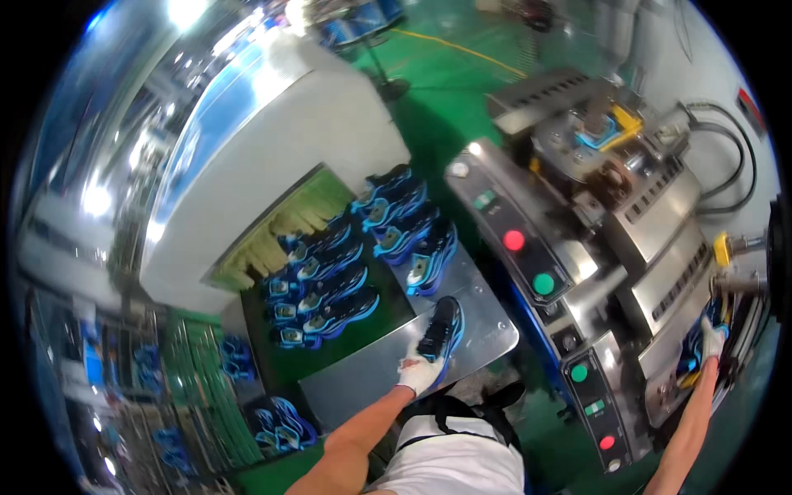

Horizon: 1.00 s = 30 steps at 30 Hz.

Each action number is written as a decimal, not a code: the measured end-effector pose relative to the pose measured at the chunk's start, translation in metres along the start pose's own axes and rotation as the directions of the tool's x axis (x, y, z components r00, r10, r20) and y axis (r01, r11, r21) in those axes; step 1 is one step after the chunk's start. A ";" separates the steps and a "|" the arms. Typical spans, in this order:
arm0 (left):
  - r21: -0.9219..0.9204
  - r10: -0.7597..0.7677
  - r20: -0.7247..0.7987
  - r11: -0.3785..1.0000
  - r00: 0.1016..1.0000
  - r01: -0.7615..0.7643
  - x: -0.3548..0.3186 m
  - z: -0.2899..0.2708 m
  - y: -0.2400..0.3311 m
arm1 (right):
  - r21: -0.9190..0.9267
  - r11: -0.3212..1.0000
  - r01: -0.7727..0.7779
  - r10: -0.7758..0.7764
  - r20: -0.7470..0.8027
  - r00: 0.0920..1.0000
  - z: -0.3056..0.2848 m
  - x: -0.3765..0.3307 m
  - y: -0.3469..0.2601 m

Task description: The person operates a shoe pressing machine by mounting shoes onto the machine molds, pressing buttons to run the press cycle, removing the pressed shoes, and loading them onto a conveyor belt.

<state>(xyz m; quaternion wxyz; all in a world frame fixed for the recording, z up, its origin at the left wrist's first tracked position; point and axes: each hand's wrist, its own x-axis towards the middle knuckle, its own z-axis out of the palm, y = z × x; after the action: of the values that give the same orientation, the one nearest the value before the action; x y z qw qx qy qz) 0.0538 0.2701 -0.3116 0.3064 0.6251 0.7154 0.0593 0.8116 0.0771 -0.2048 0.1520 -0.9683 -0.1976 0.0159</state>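
My left hand (419, 371), in a white glove, is closed round one end of a black and blue sports shoe (443, 328). That shoe is at the corner of a metal table (371, 361). Far to the right, my gloved right hand (713, 338) grips a second blue and black shoe (691, 351) at the lower station of a metal machine (635, 384). Part of this shoe is hidden by the hand and by yellow and metal machine parts.
Several similar shoes (334, 309) stand in rows on a green belt, under a white tunnel housing (272, 165) with a strip curtain (289, 227). More shoes (429, 256) line the metal table. Red buttons (513, 240) and green buttons (543, 284) dot the machine. A shoe rack (194, 388) stands left.
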 end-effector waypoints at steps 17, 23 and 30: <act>0.476 0.446 0.194 0.736 0.874 -0.482 0.173 -0.216 -0.160 | -0.371 0.829 0.418 -0.274 0.382 0.883 0.083 -0.420 -0.260; 0.544 0.402 0.451 0.584 0.797 -0.602 0.236 -0.181 -0.225 | 0.182 0.971 0.156 -0.229 0.508 0.831 0.075 -0.536 -0.308; 0.062 0.256 0.372 0.952 0.892 -0.299 0.123 -0.275 -0.121 | 0.526 0.837 -0.153 -0.313 0.688 0.655 0.075 -0.562 -0.361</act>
<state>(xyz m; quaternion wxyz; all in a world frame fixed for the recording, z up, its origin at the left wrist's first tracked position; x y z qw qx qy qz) -0.1947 0.4407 -0.1911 0.3832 0.7380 0.5527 -0.0550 0.1501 0.1972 -0.1844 0.3238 -0.7787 -0.2739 0.4624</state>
